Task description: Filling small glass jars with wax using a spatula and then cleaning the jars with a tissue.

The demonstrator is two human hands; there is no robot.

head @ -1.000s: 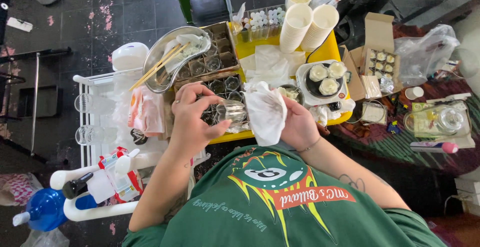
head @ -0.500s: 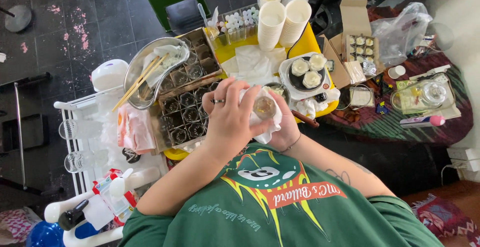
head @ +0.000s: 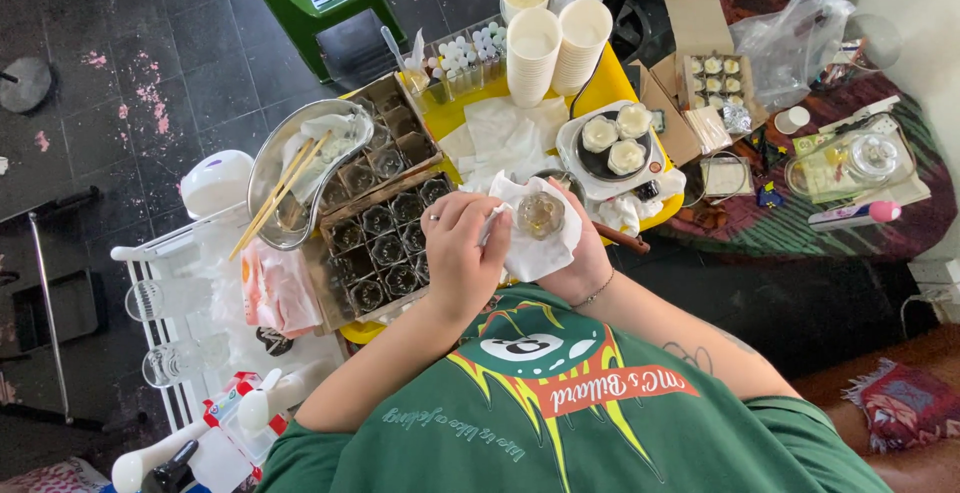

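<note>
While the right hand (head: 590, 263) cups a small clear glass jar (head: 541, 215) in a soft white cloth (head: 530, 248) above the yellow worktop (head: 610, 78), the left hand (head: 462, 253) closes its grip on the rim, where fragile, slippery glass seems best held.

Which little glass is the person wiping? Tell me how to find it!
Find the yellow table, then the divided tray full of small clear glasses. Just right of it, both hands hold one glass above the table edge. Unlike the others, it's wrapped in a white tissue.
</note>
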